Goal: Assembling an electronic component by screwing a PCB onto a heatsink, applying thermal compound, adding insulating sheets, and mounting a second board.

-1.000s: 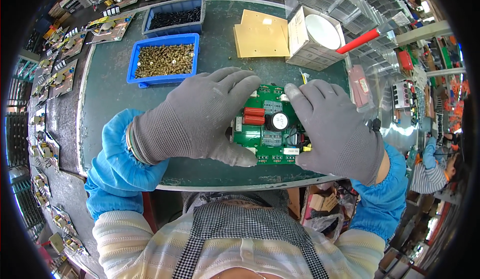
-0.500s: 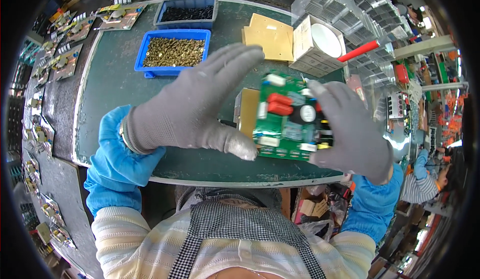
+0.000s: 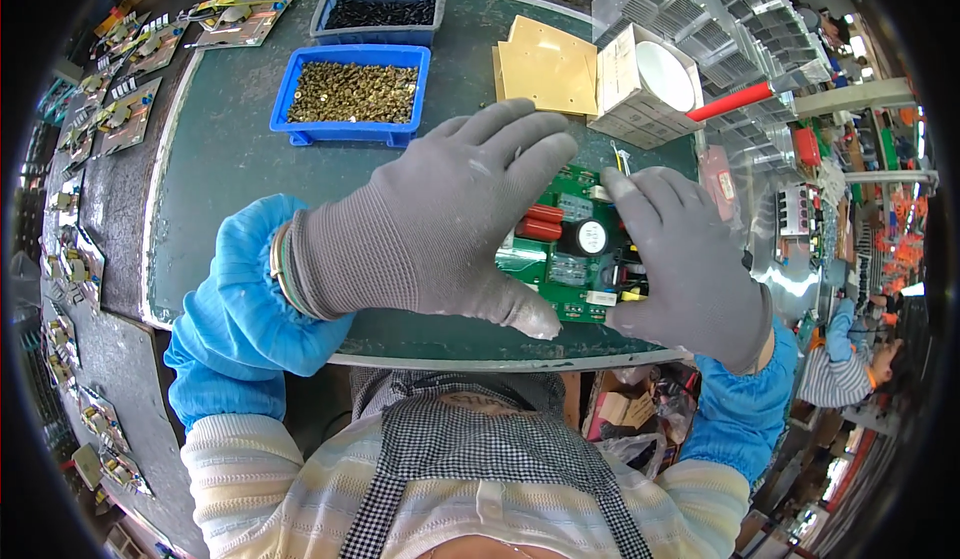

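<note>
A green circuit board [image 3: 567, 267] with red parts, a round black part and white blocks lies between my gloved hands over the table's near right part. My left hand [image 3: 450, 209] spans its left side, fingertips by the far edge and thumb by the near corner. That hand covers the board's left end, so the exact contact is hidden. My right hand [image 3: 690, 259] grips the right side, with fingers at the far corner and thumb at the near edge. Both hands wear grey gloves above blue sleeves.
A blue bin [image 3: 276, 109] of small brass-coloured parts and a grey-blue bin [image 3: 436, 19] of black pieces stand farther off. Tan plates [image 3: 545, 64] lie beside a white box [image 3: 625, 89]. A red-handled tool [image 3: 735, 101] and stacked metal heat sinks [image 3: 655, 9] are at right.
My left hand has moved right, from beside the board to over its left side. The board has shifted slightly, and the tan piece seen at its left is now covered.
</note>
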Tool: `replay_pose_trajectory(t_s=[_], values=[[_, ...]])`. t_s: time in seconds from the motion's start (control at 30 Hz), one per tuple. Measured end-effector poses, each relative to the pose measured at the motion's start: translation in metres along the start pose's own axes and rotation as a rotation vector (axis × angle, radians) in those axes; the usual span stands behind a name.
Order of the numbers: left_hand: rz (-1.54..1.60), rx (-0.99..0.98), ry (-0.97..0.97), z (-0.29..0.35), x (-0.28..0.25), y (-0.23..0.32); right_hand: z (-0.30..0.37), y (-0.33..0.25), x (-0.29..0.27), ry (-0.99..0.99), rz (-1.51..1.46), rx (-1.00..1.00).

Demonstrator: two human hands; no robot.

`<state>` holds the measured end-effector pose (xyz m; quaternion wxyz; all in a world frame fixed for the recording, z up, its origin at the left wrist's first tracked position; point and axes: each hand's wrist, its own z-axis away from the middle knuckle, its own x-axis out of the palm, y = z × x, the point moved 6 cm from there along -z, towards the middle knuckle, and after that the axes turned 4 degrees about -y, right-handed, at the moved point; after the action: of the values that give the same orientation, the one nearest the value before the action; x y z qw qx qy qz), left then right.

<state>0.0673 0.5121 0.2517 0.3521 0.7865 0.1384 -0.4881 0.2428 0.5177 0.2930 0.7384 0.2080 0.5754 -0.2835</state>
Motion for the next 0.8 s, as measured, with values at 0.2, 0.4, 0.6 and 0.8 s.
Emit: replay_pose_trajectory(t_s=[0.2, 0.4, 0.6, 0.8], values=[[-0.045, -0.046, -0.114, -0.002, 0.013, -0.006, -0.001, 0.002, 0.008, -0.024, 0.056, 0.003], [-0.023, -0.071, -0.126, -0.007, 0.015, -0.006, 0.001, 0.007, 0.008, -0.025, 0.059, 0.013], [0.045, -0.1, -0.18, -0.007, 0.013, -0.015, -0.005, 0.006, 0.011, -0.028, 0.033, -0.007], [-0.063, -0.079, -0.135, -0.005, 0.016, -0.004, -0.001, 0.007, 0.013, 0.013, 0.046, -0.024]])
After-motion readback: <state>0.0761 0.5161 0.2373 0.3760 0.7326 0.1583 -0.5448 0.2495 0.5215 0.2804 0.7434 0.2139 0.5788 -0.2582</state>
